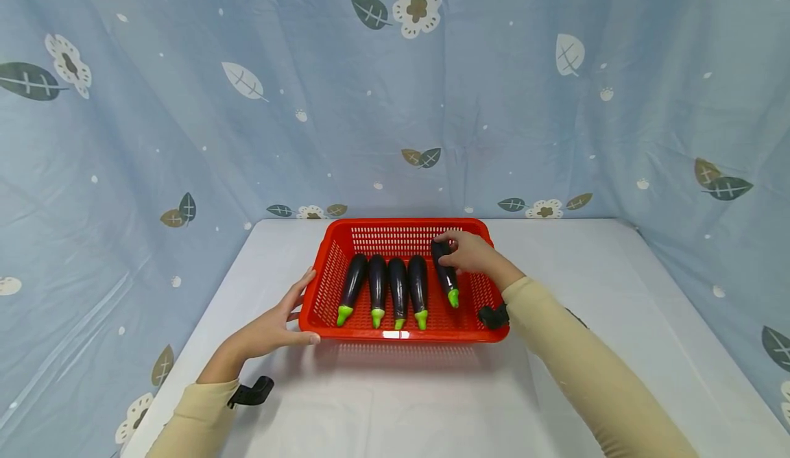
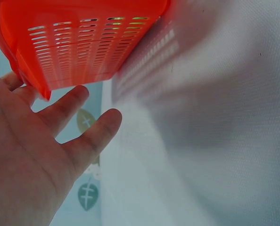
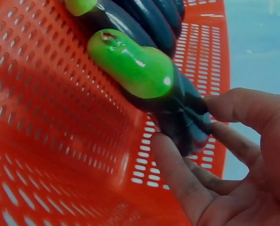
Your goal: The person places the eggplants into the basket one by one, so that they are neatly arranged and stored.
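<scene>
A red plastic basket [image 1: 407, 335] with slotted walls stands on the white table. Several dark purple eggplants [image 1: 377, 286] with green stem ends lie side by side in its left and middle part. Farther right, my right hand [image 1: 472, 252] pinches one more eggplant [image 1: 446, 273] near its far end, its green stem end pointing toward me. The right wrist view shows thumb and fingers on both sides of this eggplant [image 3: 177, 113]. My left hand [image 1: 278, 324] rests against the basket's left side with spread, nearly straight fingers; some fingertips are hidden behind the rim [image 2: 43, 89].
White cloth covers the table [image 1: 426, 410] around the basket. A blue curtain [image 1: 345, 115] with leaf and flower prints hangs behind and at both sides. A black wrist mount [image 1: 253, 391] sits on the left wrist, another mount [image 1: 494, 317] on the right.
</scene>
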The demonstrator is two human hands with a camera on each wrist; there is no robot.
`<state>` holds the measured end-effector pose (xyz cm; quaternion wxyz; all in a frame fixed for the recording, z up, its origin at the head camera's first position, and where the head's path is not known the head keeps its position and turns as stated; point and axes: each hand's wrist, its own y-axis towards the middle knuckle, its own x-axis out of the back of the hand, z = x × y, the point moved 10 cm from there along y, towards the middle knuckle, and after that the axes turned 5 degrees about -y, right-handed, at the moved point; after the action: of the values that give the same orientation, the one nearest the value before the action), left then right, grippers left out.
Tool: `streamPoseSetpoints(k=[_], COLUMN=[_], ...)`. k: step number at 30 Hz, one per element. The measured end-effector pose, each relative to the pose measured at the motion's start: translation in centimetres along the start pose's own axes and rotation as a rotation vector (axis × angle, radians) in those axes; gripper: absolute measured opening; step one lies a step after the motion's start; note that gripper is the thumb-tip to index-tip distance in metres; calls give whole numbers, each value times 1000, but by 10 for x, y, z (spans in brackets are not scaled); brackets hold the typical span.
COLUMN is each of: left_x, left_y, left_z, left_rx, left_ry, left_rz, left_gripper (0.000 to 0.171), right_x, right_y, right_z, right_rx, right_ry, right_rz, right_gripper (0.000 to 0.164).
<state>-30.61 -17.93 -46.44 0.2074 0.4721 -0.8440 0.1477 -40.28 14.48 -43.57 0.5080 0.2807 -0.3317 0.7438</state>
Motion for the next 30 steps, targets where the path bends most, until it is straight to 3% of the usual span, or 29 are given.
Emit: streamPoseSetpoints(k=[11, 30], left_x=[0, 0], left_y=[0, 0], left_z=[0, 0], left_rx=[-8, 4], left_ry=[-11, -4], left_rz=[8, 6], left_gripper=[108, 108], right_x=[-21, -37], right_y=[9, 14], right_z=[-9, -11], right_rx=[-76, -90], right_ry=[-26, 1], right_rz=[38, 105], right_gripper=[46, 47])
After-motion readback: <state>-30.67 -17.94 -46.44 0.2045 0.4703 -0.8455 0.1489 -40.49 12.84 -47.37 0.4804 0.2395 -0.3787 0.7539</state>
